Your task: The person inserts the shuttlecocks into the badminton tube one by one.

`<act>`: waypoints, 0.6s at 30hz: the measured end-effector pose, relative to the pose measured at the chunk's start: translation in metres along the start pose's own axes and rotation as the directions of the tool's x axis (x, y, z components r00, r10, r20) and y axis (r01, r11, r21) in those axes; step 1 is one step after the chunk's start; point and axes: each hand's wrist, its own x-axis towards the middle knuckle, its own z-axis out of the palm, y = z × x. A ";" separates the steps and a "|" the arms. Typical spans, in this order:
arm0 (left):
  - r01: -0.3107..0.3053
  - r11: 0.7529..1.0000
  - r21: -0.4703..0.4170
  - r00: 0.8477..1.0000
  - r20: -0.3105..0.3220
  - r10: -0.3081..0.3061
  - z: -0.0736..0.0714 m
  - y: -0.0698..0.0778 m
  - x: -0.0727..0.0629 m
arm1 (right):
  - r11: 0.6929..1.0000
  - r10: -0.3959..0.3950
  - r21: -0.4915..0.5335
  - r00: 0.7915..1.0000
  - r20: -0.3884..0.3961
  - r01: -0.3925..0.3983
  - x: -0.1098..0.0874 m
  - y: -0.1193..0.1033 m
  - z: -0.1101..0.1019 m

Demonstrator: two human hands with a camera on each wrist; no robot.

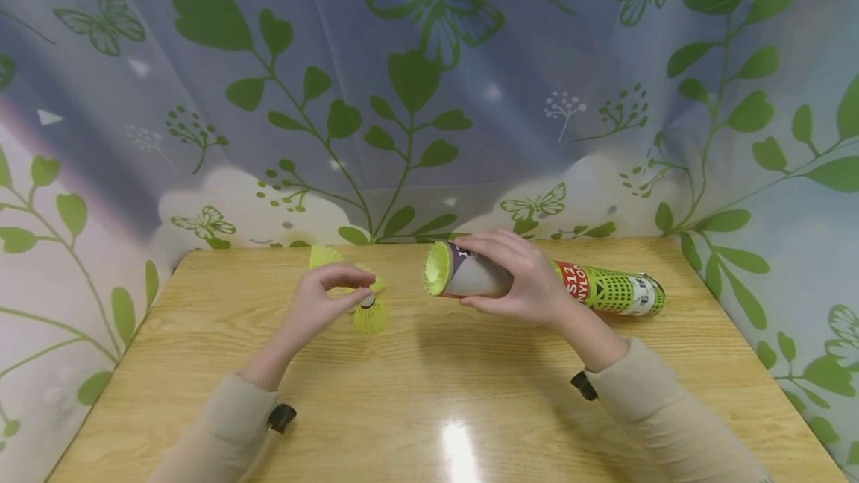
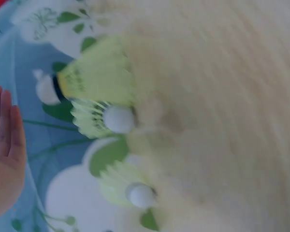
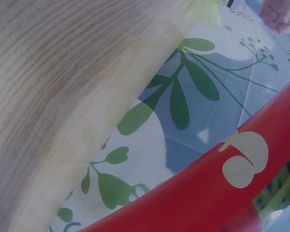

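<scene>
My left hand (image 1: 329,300) hovers at the yellow shuttlecocks on the left of the table, thumb and forefinger bent with a gap between them. One shuttlecock (image 1: 370,317) lies with its pale cork by the thumb tip; another shuttlecock (image 1: 325,256) shows behind the hand, partly covered. The left wrist view has three shuttlecocks, including a large shuttlecock (image 2: 94,79), apart from the extended fingers (image 2: 5,128). My right hand (image 1: 523,278) grips a shuttlecock tube (image 1: 479,272) lengthwise; a yellow feathered skirt (image 1: 438,269) fills its left end. Red tube wall (image 3: 208,188) crosses the right wrist view.
A wooden table (image 1: 376,408) lies beneath both hands. Behind it hangs a curtain (image 1: 470,133) printed with leaves and butterflies. The green and red printed part of the tube extends right, past my right hand.
</scene>
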 end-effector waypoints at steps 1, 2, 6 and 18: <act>-0.002 1.000 0.015 1.000 -0.008 0.002 -0.002 -0.005 -0.001 | 1.000 0.000 -0.001 1.000 0.000 0.000 0.000 0.000 0.000; -0.006 0.999 0.032 1.000 -0.016 0.006 -0.004 -0.011 -0.002 | 1.000 0.000 0.000 1.000 -0.001 0.000 0.000 0.000 0.000; 0.007 0.997 0.081 0.998 -0.055 -0.002 -0.013 -0.025 -0.005 | 1.000 0.001 0.000 1.000 0.002 -0.001 0.000 0.000 0.000; 0.101 0.988 0.120 0.985 -0.151 -0.082 -0.042 -0.056 0.001 | 1.000 0.001 -0.003 1.000 0.008 -0.001 -0.001 -0.001 0.000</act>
